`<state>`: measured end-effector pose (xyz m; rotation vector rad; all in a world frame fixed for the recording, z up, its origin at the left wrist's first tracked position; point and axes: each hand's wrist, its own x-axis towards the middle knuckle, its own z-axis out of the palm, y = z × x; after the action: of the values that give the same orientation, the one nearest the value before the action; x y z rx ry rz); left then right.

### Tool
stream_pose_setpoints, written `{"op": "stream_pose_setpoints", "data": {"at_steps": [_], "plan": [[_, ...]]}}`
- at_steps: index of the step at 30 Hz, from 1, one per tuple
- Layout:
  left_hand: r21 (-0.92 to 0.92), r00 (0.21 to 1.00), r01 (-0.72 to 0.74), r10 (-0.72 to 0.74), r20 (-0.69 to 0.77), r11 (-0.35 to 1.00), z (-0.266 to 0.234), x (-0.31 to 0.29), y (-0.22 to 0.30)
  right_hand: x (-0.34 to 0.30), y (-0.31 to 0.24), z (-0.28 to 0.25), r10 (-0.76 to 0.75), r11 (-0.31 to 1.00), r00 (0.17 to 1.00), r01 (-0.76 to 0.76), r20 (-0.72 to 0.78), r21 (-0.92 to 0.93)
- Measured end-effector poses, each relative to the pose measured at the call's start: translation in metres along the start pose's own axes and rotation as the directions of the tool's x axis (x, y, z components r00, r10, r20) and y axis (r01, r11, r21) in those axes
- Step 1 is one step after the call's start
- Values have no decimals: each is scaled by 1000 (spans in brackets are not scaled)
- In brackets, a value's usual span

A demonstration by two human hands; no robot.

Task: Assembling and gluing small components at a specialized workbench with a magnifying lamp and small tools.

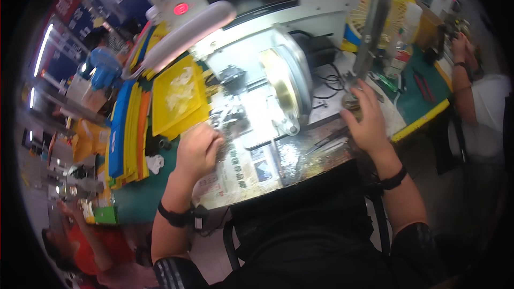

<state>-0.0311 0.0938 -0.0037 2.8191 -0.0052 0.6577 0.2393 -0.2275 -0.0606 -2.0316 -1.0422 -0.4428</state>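
My left hand (198,152) is closed, its fingers curled together above the newspaper (230,168) at the left of the work surface. Whatever it may hold is hidden by the fingers. My right hand (368,120) has its thumb and fingers around a small round jar (350,103) at the right side of the surface. Between both hands stands a machine with a large round wheel (284,85), brightly lit, with a gold-coloured face. Small metal parts (230,118) lie just beyond my left hand.
A yellow tray (179,96) of whitish pieces sits at left, beside stacked blue and yellow trays (123,128). Overhead hangs a tube lamp (187,35). Thin tools (329,142) lie near the front edge. A bottle (399,48) stands at right. Co-workers sit on both sides.
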Motion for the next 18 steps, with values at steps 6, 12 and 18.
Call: {"op": "stream_pose_setpoints", "data": {"at_steps": [6, 12, 18], "plan": [[-164, 932, 275, -305, -198, 947, 29, -2, 15, -3, 13, 27, -41, 995, 996, 48, -79, 88], [-291, 956, 207, -256, -143, 934, 40, -30, -57, -2, 2, 16, 6, 999, 997, -3, -79, 46], [-123, 945, 239, -260, -197, 963, 43, -36, -83, -6, 6, 9, 2, 997, 997, 4, -79, 71]]}}
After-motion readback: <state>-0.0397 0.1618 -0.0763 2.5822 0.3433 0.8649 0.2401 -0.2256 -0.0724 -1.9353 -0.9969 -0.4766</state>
